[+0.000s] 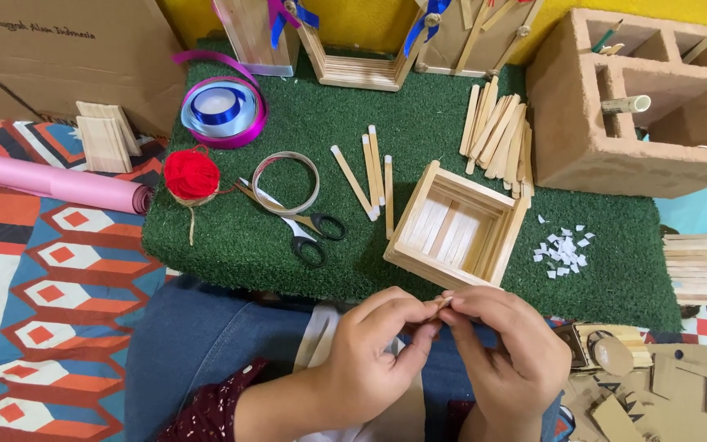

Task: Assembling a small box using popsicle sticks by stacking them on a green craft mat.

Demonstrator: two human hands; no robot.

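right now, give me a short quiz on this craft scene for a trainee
1. True or false: the scissors lie on the green mat.
2. What sits right of the stick box? A) white paper bits B) red yarn C) ribbon roll
3. What do the left hand and right hand hold between them?

Key: 1 true. 2 A, the paper bits. 3 a small stick.

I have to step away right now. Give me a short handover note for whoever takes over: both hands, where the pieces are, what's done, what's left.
Left hand and right hand: together over the lap, fingertips pinching one small wooden stick.
Open stick box: walls and floor built, on the green turf mat.
Loose sticks: pile behind the box, a few to its left.
Scissors and white paper bits flank the box.
Left: the held stick isn't on the box yet.
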